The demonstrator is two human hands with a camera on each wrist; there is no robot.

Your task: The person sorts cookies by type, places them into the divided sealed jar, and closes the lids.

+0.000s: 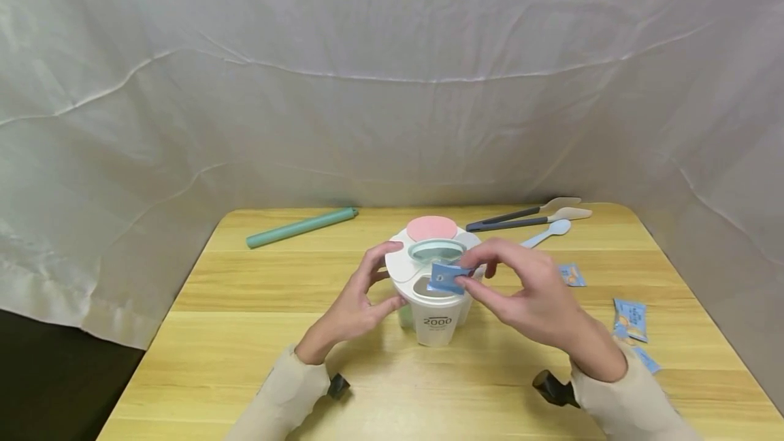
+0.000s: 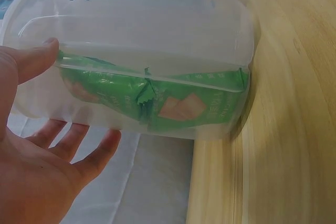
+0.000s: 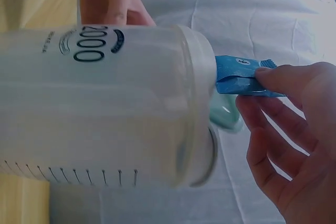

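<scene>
A translucent lidded storage container [image 1: 437, 324] marked 2000 stands upright on the table. Its white lid has a pink cap [image 1: 431, 228] at the back and a raised green flap [image 1: 437, 250] beside an uncovered opening [image 1: 425, 286]. My left hand [image 1: 352, 308] holds the container's left side, thumb in front and fingers behind. Green snack packets [image 2: 184, 103] show through the wall in the left wrist view. Between thumb and fingers, my right hand [image 1: 533, 291] pinches a small blue snack packet [image 1: 446, 278] at the opening; the right wrist view shows the packet [image 3: 239, 74] at the lid's edge.
More blue packets lie at the right, one farther back [image 1: 572, 275] and one nearer [image 1: 631, 320] with others beside it. Behind the container are dark-handled tongs [image 1: 514, 220] and a light blue spoon [image 1: 548, 231]. A green stick [image 1: 300, 228] lies at back left. Pale curtain [image 1: 392, 128] surrounds the table.
</scene>
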